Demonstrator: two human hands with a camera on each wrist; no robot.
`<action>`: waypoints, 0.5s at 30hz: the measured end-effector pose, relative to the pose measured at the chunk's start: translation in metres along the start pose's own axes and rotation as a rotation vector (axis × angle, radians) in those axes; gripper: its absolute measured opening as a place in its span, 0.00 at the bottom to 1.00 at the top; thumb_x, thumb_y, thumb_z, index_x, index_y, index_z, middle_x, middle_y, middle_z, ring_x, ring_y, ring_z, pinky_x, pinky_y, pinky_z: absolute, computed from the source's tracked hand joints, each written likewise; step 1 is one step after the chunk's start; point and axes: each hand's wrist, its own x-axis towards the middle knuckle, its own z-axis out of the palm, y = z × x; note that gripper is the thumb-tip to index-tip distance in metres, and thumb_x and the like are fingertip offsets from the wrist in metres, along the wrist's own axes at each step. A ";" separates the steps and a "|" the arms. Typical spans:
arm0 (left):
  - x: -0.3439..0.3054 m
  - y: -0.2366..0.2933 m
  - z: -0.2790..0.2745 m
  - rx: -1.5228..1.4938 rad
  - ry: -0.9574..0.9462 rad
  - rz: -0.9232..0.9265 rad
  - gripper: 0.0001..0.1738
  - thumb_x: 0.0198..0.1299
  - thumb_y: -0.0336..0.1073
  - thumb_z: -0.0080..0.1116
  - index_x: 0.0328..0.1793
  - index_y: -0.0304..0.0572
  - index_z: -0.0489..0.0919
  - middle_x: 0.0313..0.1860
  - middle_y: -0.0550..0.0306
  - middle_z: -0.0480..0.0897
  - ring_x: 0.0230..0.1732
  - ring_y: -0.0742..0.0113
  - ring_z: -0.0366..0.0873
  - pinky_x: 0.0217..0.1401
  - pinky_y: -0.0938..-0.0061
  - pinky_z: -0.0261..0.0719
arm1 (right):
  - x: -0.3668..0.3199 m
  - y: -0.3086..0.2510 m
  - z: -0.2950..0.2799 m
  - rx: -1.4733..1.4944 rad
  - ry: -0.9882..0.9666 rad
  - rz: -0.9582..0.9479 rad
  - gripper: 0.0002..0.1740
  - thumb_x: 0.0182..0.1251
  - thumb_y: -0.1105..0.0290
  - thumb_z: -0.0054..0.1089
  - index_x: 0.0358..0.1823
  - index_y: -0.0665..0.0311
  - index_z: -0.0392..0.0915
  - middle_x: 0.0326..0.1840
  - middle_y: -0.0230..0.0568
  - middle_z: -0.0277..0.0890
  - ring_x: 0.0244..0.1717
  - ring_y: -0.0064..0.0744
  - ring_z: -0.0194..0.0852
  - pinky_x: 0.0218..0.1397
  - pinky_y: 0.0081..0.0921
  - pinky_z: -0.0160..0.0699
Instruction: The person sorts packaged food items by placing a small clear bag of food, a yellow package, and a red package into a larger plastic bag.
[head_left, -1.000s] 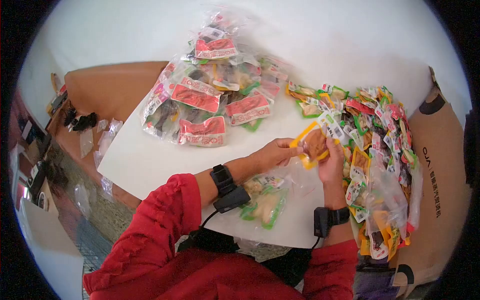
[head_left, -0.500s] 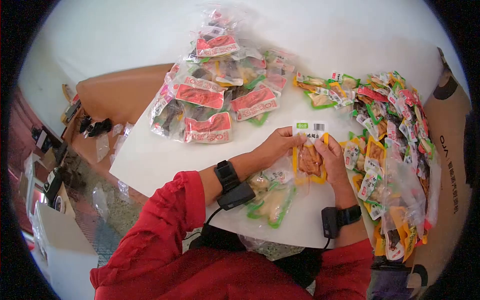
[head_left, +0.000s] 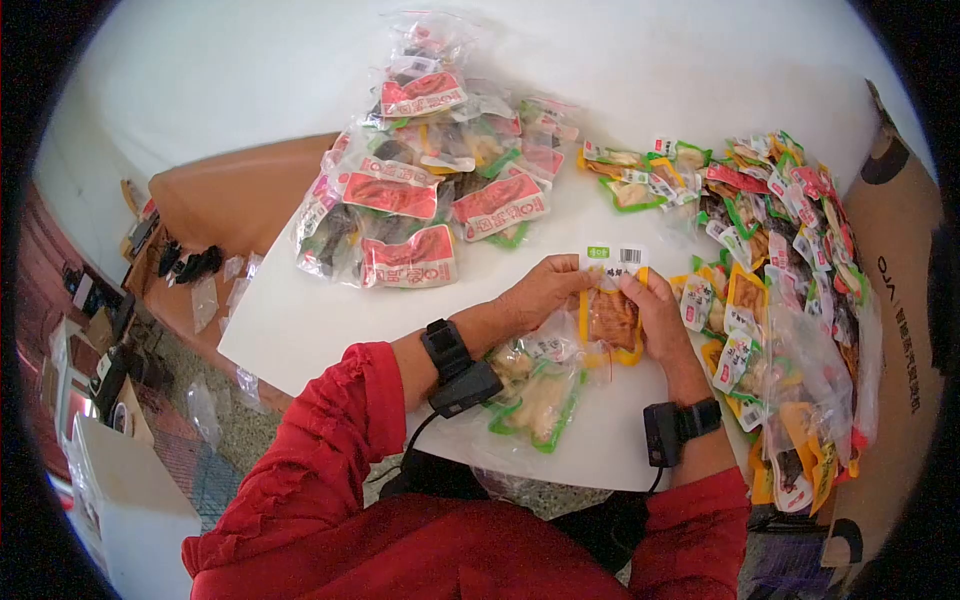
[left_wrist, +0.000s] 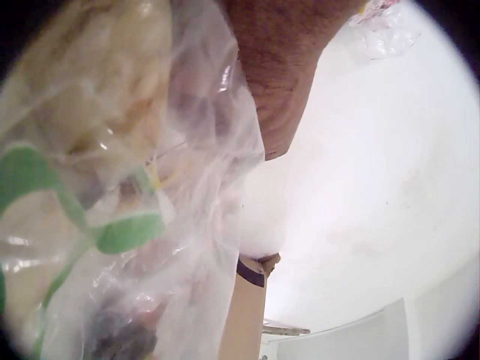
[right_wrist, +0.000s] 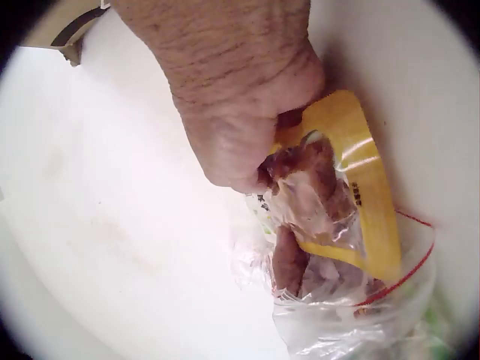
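Both hands hold a yellow-edged packet of brown food [head_left: 612, 318] upright, its white label with a barcode at the top. My left hand [head_left: 548, 292] pinches its left edge and my right hand [head_left: 660, 312] its right edge, thumb on the front. Beneath and left of it, a clear bag [head_left: 540, 395] with green-edged packets lies on the white table [head_left: 300, 340]. In the right wrist view the hand [right_wrist: 232, 112] grips the yellow-edged packet [right_wrist: 382, 217], close to the clear bag [right_wrist: 322, 322]. The left wrist view shows the hand [left_wrist: 274, 67] beside the clear bag [left_wrist: 187, 262], its fingers hidden.
Filled clear bags with red-and-white packets [head_left: 390, 190] are piled at the back left. Many loose packets [head_left: 740, 290] are heaped along the right side, next to a cardboard box [head_left: 900, 300]. A brown surface [head_left: 230, 200] with plastic scraps lies beyond the table's left edge.
The packet has turned from tilted to upright, its label now at the top. Both hands have shifted with it and still hold it. The camera view has moved slightly.
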 end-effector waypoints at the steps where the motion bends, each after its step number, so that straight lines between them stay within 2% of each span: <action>1: 0.001 -0.001 -0.001 0.016 -0.010 -0.003 0.09 0.57 0.37 0.51 0.39 0.41 0.76 0.24 0.67 0.74 0.19 0.82 0.65 0.21 0.86 0.63 | 0.000 0.000 0.000 0.001 0.002 -0.002 0.12 0.61 0.65 0.49 0.39 0.66 0.71 0.32 0.30 0.71 0.30 0.16 0.67 0.34 0.15 0.69; 4: 0.004 -0.004 -0.003 0.082 -0.019 0.013 0.09 0.57 0.36 0.51 0.40 0.40 0.76 0.25 0.67 0.74 0.20 0.82 0.65 0.21 0.87 0.63 | 0.003 0.003 -0.001 0.115 0.033 0.027 0.13 0.62 0.64 0.48 0.39 0.66 0.72 0.31 0.29 0.71 0.31 0.15 0.66 0.35 0.15 0.69; 11: 0.002 -0.003 -0.002 0.069 -0.036 0.011 0.09 0.56 0.34 0.50 0.41 0.40 0.75 0.25 0.67 0.74 0.20 0.82 0.66 0.21 0.87 0.64 | 0.003 0.001 -0.001 0.034 0.093 -0.021 0.15 0.62 0.60 0.47 0.37 0.67 0.71 0.31 0.29 0.70 0.30 0.16 0.66 0.35 0.15 0.68; 13: -0.001 0.002 0.001 0.072 -0.030 -0.003 0.09 0.55 0.32 0.48 0.39 0.37 0.76 0.27 0.63 0.76 0.19 0.80 0.66 0.23 0.85 0.66 | 0.002 0.001 -0.001 0.025 0.099 -0.028 0.15 0.62 0.59 0.47 0.37 0.66 0.71 0.31 0.29 0.70 0.30 0.16 0.65 0.35 0.16 0.68; 15: -0.001 0.002 0.001 0.069 -0.032 0.000 0.09 0.55 0.32 0.48 0.40 0.37 0.76 0.27 0.63 0.76 0.20 0.80 0.66 0.23 0.86 0.66 | 0.001 -0.001 0.000 -0.043 0.133 -0.037 0.16 0.63 0.59 0.47 0.36 0.66 0.71 0.30 0.29 0.69 0.31 0.17 0.64 0.36 0.16 0.67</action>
